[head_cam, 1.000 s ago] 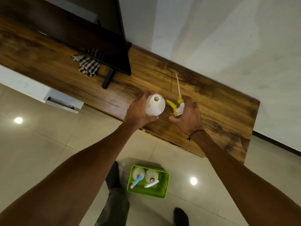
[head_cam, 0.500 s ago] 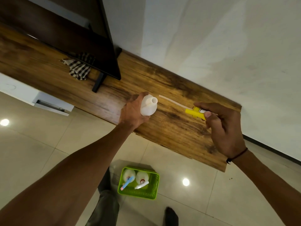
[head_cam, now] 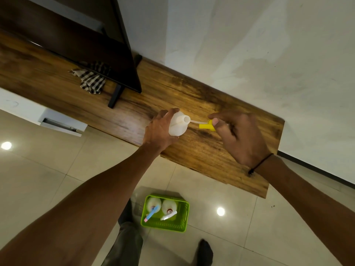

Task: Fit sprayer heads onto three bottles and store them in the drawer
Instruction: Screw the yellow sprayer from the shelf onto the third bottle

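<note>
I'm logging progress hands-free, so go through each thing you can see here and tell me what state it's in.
White bottle: uncapped, tilted, held by left hand.
Yellow sprayer head: in right hand, tube tip at the bottle mouth, not seated.
Two bottles in green basket: upright, sprayer heads on top.
Drawer: slightly open.
Checkered cloth: crumpled on the wooden top.

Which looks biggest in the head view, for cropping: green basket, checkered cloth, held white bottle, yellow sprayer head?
1. green basket, although farthest from the camera
2. checkered cloth
3. white bottle
4. yellow sprayer head, partly hidden by the right hand
</note>
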